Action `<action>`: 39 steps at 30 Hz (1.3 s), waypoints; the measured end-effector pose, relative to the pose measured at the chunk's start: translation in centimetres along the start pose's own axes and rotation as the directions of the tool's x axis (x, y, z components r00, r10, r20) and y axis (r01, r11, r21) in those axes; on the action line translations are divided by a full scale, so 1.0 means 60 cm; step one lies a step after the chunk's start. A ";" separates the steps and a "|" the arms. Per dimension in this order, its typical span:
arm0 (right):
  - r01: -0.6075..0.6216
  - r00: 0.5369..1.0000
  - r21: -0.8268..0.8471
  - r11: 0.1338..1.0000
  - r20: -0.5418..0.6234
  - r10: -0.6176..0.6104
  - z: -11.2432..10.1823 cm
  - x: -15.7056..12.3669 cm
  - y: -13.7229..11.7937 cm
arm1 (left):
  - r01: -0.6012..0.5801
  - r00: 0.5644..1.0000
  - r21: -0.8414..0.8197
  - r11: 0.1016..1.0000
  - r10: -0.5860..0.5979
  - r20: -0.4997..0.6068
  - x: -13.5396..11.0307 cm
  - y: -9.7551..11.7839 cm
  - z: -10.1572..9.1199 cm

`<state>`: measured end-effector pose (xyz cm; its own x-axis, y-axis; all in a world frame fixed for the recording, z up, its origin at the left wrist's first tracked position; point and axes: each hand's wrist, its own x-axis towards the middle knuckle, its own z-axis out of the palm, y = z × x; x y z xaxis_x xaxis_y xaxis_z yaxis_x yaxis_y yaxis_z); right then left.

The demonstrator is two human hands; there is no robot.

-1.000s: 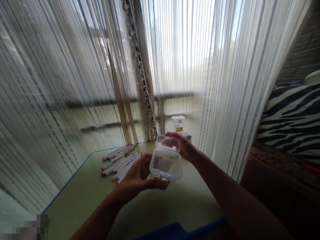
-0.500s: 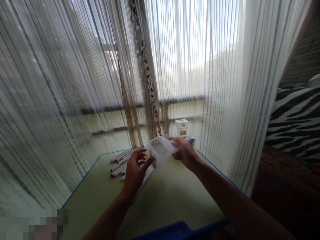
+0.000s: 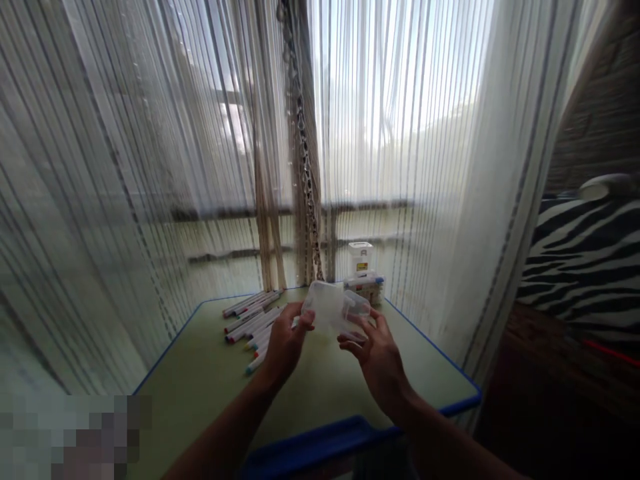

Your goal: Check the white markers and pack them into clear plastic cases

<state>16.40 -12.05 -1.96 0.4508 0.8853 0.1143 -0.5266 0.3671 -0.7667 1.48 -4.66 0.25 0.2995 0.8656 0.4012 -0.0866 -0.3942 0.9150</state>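
A clear plastic box [image 3: 325, 307] is held up over the table, tilted, between my two hands. My left hand [image 3: 287, 339] is closed on its left side, thumb toward me. At the box's right side is a see-through lid [image 3: 357, 304], and my right hand [image 3: 376, 353] has its fingers curled around that part. Whether the lid is joined to the box I cannot tell. Several white markers with coloured ends [image 3: 250, 325] lie in a loose pile just left of and behind my left hand.
The light green table [image 3: 200, 387] has a blue rim and a blue tray edge [image 3: 310, 443] at the front. At the back right, a small white lidded container [image 3: 361, 257] stands on a box of markers [image 3: 367, 288]. String curtains [image 3: 400, 133] hang right behind the table.
The box has turned and tipped in my hands. My right hand has come lower and nearer, its fingers shifting around the lid. The camera view has shifted slightly.
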 end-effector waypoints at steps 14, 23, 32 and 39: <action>0.198 0.950 -0.713 0.672 0.308 0.047 -0.101 0.005 -0.015 | -0.370 0.928 0.384 0.846 0.354 0.115 0.009 0.004 -0.006; 0.364 0.883 -0.891 0.271 0.423 0.205 -0.119 -0.011 -0.033 | -0.468 0.875 0.373 0.801 0.360 0.323 0.001 -0.004 0.010; 0.501 0.836 -0.863 0.066 0.502 0.224 -0.109 -0.023 -0.042 | -0.480 0.871 0.409 0.776 0.362 0.333 -0.004 -0.009 0.018; 0.489 0.797 -0.870 0.060 0.474 0.375 -0.105 -0.010 -0.061 | -0.489 0.869 0.444 0.751 0.376 0.321 -0.008 -0.006 0.023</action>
<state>22.59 -15.75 -3.18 -0.1798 0.9784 0.1024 0.8161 0.2065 -0.5398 2.70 -5.33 -0.34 0.5326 0.5049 0.6793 0.2104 -0.8564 0.4716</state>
